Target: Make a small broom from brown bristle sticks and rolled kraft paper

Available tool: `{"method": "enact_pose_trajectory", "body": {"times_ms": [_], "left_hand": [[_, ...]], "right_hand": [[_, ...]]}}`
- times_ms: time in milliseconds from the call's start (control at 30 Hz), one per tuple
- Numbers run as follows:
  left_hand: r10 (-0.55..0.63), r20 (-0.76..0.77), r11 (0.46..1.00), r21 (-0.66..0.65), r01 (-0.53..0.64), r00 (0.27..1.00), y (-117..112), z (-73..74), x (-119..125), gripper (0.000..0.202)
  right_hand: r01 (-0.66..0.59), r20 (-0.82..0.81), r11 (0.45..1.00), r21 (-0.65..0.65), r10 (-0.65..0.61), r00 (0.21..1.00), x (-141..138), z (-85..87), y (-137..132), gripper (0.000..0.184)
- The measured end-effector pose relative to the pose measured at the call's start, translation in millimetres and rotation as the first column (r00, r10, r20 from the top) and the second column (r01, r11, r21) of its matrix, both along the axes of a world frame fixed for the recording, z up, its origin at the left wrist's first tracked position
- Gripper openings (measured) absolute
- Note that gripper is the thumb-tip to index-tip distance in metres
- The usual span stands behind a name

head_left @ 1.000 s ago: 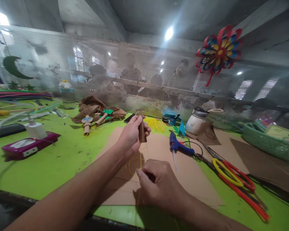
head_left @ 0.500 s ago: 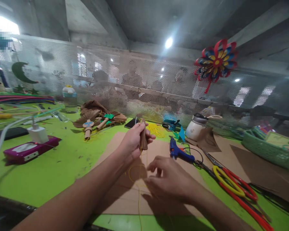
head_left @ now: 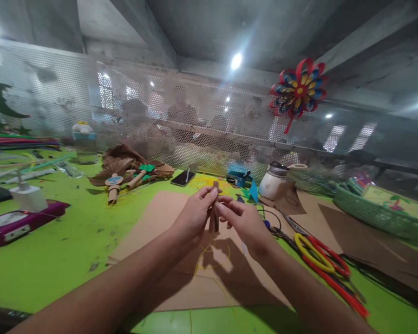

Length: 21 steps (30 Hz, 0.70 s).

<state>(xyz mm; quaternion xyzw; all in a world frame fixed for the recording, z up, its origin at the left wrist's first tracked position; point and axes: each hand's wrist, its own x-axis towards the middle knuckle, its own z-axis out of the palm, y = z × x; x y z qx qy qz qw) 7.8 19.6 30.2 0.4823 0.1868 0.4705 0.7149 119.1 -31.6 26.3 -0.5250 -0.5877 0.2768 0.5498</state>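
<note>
Skinny folded brown paper piece [head_left: 213,222] is pretty much upright, held above the tan paper sheet [head_left: 153,222]; thin yellow string [head_left: 195,268] loops loosely over that sheet, past its near edge.

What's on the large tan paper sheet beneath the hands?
Thin yellow thread loops across the sheet, plus a pale slender tip. The left hand, holding a narrow brown paper piece, and the right hand hide part; whatever lies behind them can't be seen.
</note>
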Motion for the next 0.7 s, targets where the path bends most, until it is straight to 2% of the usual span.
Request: {"method": "enact_pose_trajectory", "body": {"times_ms": [267, 433, 700], "left_hand": [[-0.025, -0.002, 1.000, -0.005, 0.025, 1.000, -1.5, -6.4, 2.6, 0.012], [0.021, -0.111, 0.999, 0.029, -0.018, 0.994, 3.7, -8.0, 0.4, 0.015], [-0.050, -0.205, 0.998, 0.030, 0.057, 0.978, 14.0, -9.7, -5.4, 0.022]], "right_hand": [[0.009, -0.076, 1.000, 0.021, -0.007, 0.997, -2.4, -8.4, 7.1, 0.019], [0.031, -0.057, 0.999, 0.007, -0.031, 0.998, 0.8, -9.1, 5.0, 0.016], [-0.002, -0.111, 0.999, -0.043, -0.003, 0.994, 4.5, -6.4, 3.5, 0.017]]}}
